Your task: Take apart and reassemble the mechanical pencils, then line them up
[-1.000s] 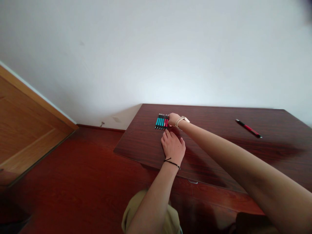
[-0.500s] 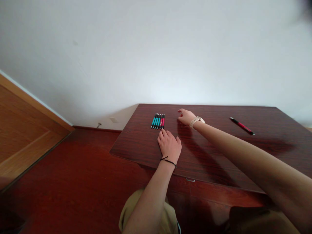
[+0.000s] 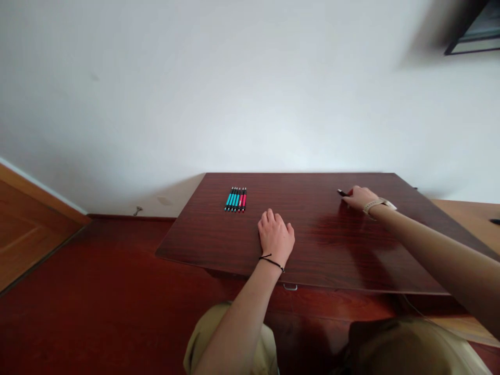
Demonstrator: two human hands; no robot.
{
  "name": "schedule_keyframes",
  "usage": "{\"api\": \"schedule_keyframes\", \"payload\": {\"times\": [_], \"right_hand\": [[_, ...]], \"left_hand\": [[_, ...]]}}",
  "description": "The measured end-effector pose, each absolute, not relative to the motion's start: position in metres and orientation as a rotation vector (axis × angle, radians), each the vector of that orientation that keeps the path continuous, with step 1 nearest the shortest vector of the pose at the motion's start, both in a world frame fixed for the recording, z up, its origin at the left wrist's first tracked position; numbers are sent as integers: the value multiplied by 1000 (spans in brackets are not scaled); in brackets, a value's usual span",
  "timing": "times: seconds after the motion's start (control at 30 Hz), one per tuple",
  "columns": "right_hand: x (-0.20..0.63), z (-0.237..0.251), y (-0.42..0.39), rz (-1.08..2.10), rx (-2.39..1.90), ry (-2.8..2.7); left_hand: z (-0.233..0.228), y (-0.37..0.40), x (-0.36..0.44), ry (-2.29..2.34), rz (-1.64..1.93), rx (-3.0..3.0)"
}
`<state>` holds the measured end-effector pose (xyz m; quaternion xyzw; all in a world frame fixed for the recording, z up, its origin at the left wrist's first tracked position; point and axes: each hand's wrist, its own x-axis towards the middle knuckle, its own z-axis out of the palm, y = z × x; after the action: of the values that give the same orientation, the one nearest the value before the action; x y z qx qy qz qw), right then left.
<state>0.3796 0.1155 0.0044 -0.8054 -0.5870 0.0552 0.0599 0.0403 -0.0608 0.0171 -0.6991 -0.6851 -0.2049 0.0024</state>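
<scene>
My right hand (image 3: 360,199), with a pale watch strap at its wrist, is over the right half of the table, its fingers closed on a pen. Only the black end of that pen (image 3: 341,192) sticks out to the left; the hand covers the rest. My left hand (image 3: 276,237) rests palm down on the tabletop, holding nothing, fingers a little apart. Up and to the left of it, several teal pens (image 3: 232,200) and a few red pens (image 3: 242,201) lie side by side in a tight row. A gap separates the left hand from this row.
The dark reddish wooden table (image 3: 304,229) stands against a white wall (image 3: 250,94). A metal drawer handle (image 3: 290,287) shows below its front edge. At the right is a lighter wooden surface (image 3: 469,219); a dark-framed object (image 3: 478,34) is at the upper right.
My right hand has moved right, from near the row of pens to the lone red and black pen, and closed on it. My left hand is now farther from the row. The view has turned right.
</scene>
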Motion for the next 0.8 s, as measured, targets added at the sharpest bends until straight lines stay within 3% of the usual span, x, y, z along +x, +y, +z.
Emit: {"api": "schedule_keyframes", "payload": {"times": [0.23,0.47,0.8], "right_hand": [[365,22,110,600,-2359,-1884],[241,52,106,1166,-1808,-1720],[78,41,127,1114,-1661,-1877]], "left_hand": [[19,-62,49,-2115,-639,-2259],[19,-61,37,-2178,-654,-2243],[14,-69,-1,-2213,-688,-2157]]}}
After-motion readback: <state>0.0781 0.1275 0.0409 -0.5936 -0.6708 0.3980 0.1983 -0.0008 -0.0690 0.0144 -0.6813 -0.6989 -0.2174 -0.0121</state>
